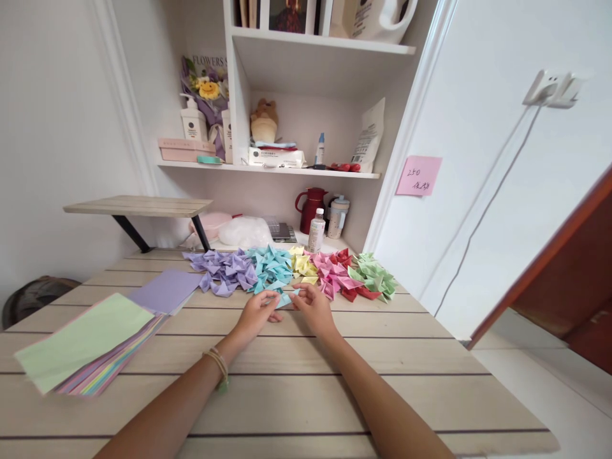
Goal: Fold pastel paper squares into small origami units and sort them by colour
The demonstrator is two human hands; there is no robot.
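Head view, blue paper: small, folded, pointed, light blue, just above the worktop point(411, 357), near the blue pile point(270, 266).
Count: one blue paper point(288, 298) in hand; five-plus colours piled, pieces too overlapped to count.
My left hand point(259, 312): fingers pinched on its left end, wrist angled inward.
My right hand point(313, 308): pinching its right end.

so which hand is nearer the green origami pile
Right. The right hand sits left of the green origami pile, a bit nearer you; the left hand is farther left.
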